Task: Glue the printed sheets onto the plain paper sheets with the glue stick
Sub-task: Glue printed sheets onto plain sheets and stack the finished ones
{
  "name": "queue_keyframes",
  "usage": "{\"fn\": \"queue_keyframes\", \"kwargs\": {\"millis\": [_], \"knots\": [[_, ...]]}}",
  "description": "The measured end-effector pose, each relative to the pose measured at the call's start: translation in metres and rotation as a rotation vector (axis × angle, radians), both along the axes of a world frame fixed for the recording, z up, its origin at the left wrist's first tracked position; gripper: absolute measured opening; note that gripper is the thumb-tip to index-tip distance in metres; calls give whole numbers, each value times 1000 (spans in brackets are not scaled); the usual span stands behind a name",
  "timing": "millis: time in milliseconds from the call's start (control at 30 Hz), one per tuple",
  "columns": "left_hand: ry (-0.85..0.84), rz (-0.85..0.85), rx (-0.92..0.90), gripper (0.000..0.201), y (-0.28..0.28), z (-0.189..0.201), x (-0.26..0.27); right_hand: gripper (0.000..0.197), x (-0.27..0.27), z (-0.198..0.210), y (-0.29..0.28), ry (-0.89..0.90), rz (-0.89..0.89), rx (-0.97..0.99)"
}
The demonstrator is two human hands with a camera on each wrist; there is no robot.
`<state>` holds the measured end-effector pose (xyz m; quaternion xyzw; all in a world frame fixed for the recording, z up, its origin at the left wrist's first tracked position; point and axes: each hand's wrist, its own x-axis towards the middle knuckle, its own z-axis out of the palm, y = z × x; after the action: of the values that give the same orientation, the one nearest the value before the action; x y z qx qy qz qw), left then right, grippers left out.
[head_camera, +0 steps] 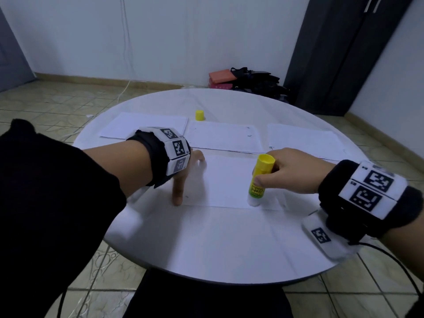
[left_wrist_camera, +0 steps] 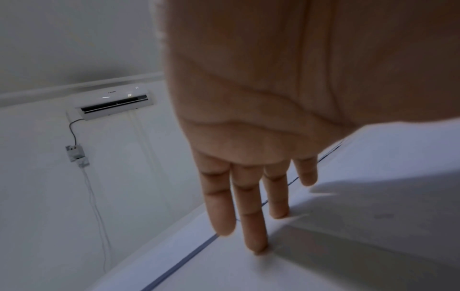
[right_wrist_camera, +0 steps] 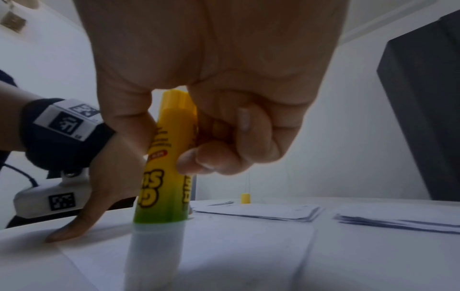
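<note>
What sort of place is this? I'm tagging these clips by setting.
Probably a plain room in a home or small office: a round white table on a tiled floor, a wall air conditioner, bags piled by the wall.

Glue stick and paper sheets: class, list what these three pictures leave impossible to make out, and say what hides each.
- Glue stick tip: the right wrist view blurs it; contact with the sheet is unclear.
- Sheet's print: no view shows which face is up.
- Stacks: text too small in the head view.
- Left hand palm: wristband hides it in the head view.
- Yellow cap: too small for detail.
</note>
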<state>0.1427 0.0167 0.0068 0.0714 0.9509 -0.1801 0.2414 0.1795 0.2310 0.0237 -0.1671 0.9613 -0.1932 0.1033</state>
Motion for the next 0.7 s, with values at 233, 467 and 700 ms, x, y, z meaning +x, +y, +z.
{"fn": "queue_keyframes", "kwargs": {"millis": [233,467,700], "knots": [[-41,-42,-75,129,5,-1,-2,24,-14,5,25,-78,-73,8],[-54,-50,-80,122,8,-2,-3,20,-55,4,19,34,-288,-121],[-50,-47,-77,127,8,-4,-5,23,-58,2,17,32,-296,-11]]}}
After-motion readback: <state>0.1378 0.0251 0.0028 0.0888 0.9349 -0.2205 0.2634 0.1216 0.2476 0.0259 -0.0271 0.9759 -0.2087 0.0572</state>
